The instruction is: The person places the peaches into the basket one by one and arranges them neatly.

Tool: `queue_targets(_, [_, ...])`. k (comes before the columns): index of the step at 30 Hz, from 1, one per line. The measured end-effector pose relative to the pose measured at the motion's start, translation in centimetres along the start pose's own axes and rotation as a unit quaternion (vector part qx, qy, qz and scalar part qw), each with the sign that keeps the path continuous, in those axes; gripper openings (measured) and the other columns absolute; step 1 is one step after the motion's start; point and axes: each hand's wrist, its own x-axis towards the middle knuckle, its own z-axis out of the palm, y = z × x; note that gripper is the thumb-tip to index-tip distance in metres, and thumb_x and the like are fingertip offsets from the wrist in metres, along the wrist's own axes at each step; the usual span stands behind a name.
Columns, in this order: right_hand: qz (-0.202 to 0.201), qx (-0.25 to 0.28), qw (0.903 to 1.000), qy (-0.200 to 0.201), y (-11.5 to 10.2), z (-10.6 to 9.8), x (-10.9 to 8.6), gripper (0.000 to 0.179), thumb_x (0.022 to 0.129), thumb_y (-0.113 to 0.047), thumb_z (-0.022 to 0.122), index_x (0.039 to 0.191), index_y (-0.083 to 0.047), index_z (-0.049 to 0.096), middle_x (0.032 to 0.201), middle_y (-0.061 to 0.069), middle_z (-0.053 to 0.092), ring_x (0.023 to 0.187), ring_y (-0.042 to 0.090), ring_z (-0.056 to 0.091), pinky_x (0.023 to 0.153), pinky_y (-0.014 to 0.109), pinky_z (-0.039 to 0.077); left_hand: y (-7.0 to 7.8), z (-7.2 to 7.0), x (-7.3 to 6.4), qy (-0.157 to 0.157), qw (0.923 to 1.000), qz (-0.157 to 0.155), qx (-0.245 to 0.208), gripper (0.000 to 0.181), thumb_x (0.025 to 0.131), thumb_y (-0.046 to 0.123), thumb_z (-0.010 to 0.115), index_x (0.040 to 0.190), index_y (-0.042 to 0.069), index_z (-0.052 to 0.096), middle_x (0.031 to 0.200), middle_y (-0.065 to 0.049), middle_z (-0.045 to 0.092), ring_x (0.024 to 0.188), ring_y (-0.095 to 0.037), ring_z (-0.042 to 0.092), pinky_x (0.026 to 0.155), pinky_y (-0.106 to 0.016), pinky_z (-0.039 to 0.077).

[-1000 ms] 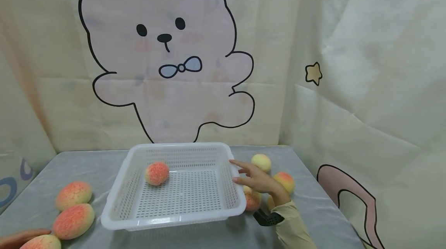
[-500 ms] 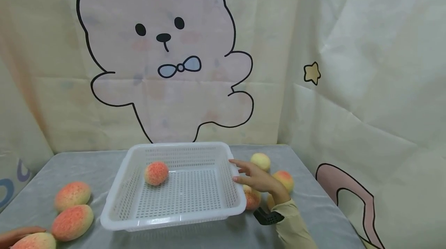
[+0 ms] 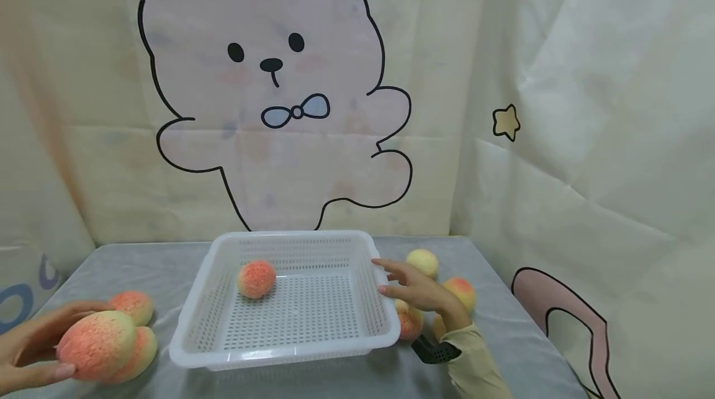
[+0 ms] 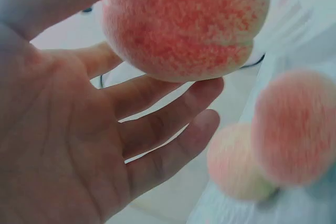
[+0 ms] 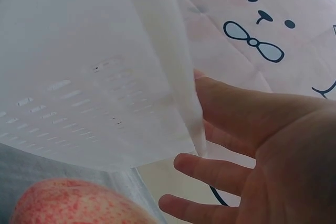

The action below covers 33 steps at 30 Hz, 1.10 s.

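My left hand (image 3: pixel 41 340) holds a red-and-yellow peach (image 3: pixel 95 346) at the left of the table, its thumb and fingers on the fruit. The left wrist view shows the held peach (image 4: pixel 189 22) by the thumb and forefinger, with the other fingers spread below. Two more peaches lie behind it, one red-topped peach (image 3: pixel 133 306) and one partly covered peach (image 3: pixel 144 355). A white perforated plastic basket (image 3: pixel 279 354) stands mid-table with one peach (image 3: pixel 257 279) inside. My right hand (image 3: pixel 419 287) touches the basket's right rim with fairly straight fingers, also in the right wrist view.
Several peaches lie right of the basket, among them a pale peach (image 3: pixel 422 262), an orange-topped peach (image 3: pixel 462 292) and a red peach (image 3: pixel 410 321) close to the basket wall. The grey cloth-covered table (image 3: pixel 301 380) meets a printed curtain (image 3: pixel 436 169) at the back.
My left hand has come further into view and lifted the nearest peach, moving it up and to the right, in front of the others. The right hand stays at the basket rim.
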Motion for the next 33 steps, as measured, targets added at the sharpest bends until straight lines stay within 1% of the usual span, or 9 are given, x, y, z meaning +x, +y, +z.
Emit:
queue_targets(2, [-0.003, 0.006, 1.0, -0.002, 0.0, 0.1, -0.1, 0.066, 0.102, -0.023, 0.061, 0.156, 0.002, 0.033, 0.153, 0.025, 0.046, 0.132, 0.053, 0.049, 0.104, 0.064, 0.047, 1.2, 0.3, 1.1, 0.011, 0.9984, 0.045, 0.031, 0.057, 0.103, 0.012, 0.051, 0.145, 0.045, 0.033, 0.132, 0.035, 0.05, 0.105, 0.006, 0.058, 0.076, -0.021, 0.056])
queue_targets(4, [-0.006, 0.011, 0.9999, -0.005, 0.0, 0.3, -0.1, 0.066, 0.102, -0.023, 0.061, 0.156, 0.003, 0.032, 0.152, 0.026, 0.047, 0.132, 0.053, 0.049, 0.104, 0.063, 0.047, 2.9, 0.7, 1.7, 0.022, 0.9967, 0.061, 0.05, 0.055, 0.103, 0.012, 0.051, 0.148, 0.038, 0.033, 0.134, 0.03, 0.052, 0.105, 0.004, 0.059, 0.075, -0.021, 0.055])
queue_targets(9, [-0.011, 0.015, 0.9998, -0.012, 0.1, 0.4, 0.0, 0.067, 0.102, -0.024, 0.06, 0.156, 0.003, 0.031, 0.153, 0.027, 0.045, 0.132, 0.053, 0.049, 0.103, 0.061, 0.049, 5.8, 0.9, 3.0, 0.004, 0.9977, 0.052, 0.043, 0.057, 0.104, 0.017, 0.052, 0.145, 0.048, 0.028, 0.132, 0.026, 0.052, 0.104, 0.001, 0.059, 0.079, -0.021, 0.057])
queue_targets(11, [-0.013, 0.013, 0.9998, -0.012, 0.1, 0.3, 0.1, 0.067, 0.102, -0.024, 0.06, 0.156, 0.003, 0.031, 0.154, 0.027, 0.045, 0.132, 0.053, 0.049, 0.103, 0.061, 0.049, 6.8, 0.8, 3.5, -0.002, 0.9985, 0.05, 0.023, 0.055, 0.104, 0.017, 0.051, 0.146, 0.046, 0.029, 0.133, 0.022, 0.054, 0.105, 0.0, 0.06, 0.08, -0.023, 0.058])
queue_targets(15, [-0.017, 0.001, 0.9998, -0.008, 0.4, 0.1, 0.1, 0.066, 0.103, -0.024, 0.06, 0.156, 0.003, 0.031, 0.154, 0.026, 0.045, 0.131, 0.053, 0.05, 0.102, 0.06, 0.05, 8.9, 1.1, 4.8, -0.005, 0.9982, 0.059, -0.01, 0.056, 0.102, 0.017, 0.054, 0.151, 0.029, 0.03, 0.134, 0.013, 0.058, 0.108, -0.004, 0.062, 0.082, -0.028, 0.06])
queue_targets(18, [-0.019, -0.005, 0.9998, -0.006, 0.5, 0.1, 0.2, 0.066, 0.103, -0.024, 0.06, 0.156, 0.003, 0.032, 0.154, 0.026, 0.045, 0.13, 0.053, 0.051, 0.103, 0.059, 0.05, 10.1, 1.6, 5.9, 0.006, 0.9976, 0.068, -0.001, 0.058, 0.1, 0.017, 0.059, 0.15, 0.019, 0.03, 0.136, 0.002, 0.059, 0.11, -0.003, 0.062, 0.082, -0.027, 0.059])
queue_targets(22, [-0.015, -0.002, 0.9999, -0.005, 0.5, 0.1, 0.1, 0.066, 0.102, -0.024, 0.06, 0.156, 0.003, 0.032, 0.155, 0.026, 0.044, 0.131, 0.055, 0.049, 0.104, 0.062, 0.048, 11.4, 2.3, 7.4, 0.018, 0.9956, 0.087, 0.029, 0.061, 0.098, 0.02, 0.063, 0.15, 0.016, 0.032, 0.14, -0.012, 0.057, 0.111, 0.005, 0.059, 0.083, -0.023, 0.057])
queue_targets(26, [-0.014, -0.002, 0.9999, -0.003, 0.5, 0.2, 0.1, 0.066, 0.102, -0.024, 0.061, 0.155, 0.003, 0.033, 0.154, 0.027, 0.044, 0.131, 0.056, 0.048, 0.104, 0.064, 0.047, 12.3, 3.2, 8.7, 0.033, 0.9939, 0.098, 0.04, 0.06, 0.097, 0.023, 0.065, 0.148, 0.015, 0.035, 0.141, -0.016, 0.057, 0.113, 0.009, 0.056, 0.084, -0.02, 0.056])
queue_targets(33, [-0.012, -0.016, 0.9998, 0.003, 0.6, 0.1, 0.2, 0.067, 0.101, -0.025, 0.063, 0.155, 0.002, 0.034, 0.15, 0.025, 0.05, 0.13, 0.055, 0.052, 0.101, 0.063, 0.049, 13.0, 4.8, 11.0, 0.058, 0.9946, 0.072, 0.048, 0.064, 0.094, 0.034, 0.069, 0.147, 0.017, 0.038, 0.135, -0.01, 0.061, 0.113, -0.008, 0.059, 0.081, -0.025, 0.055])
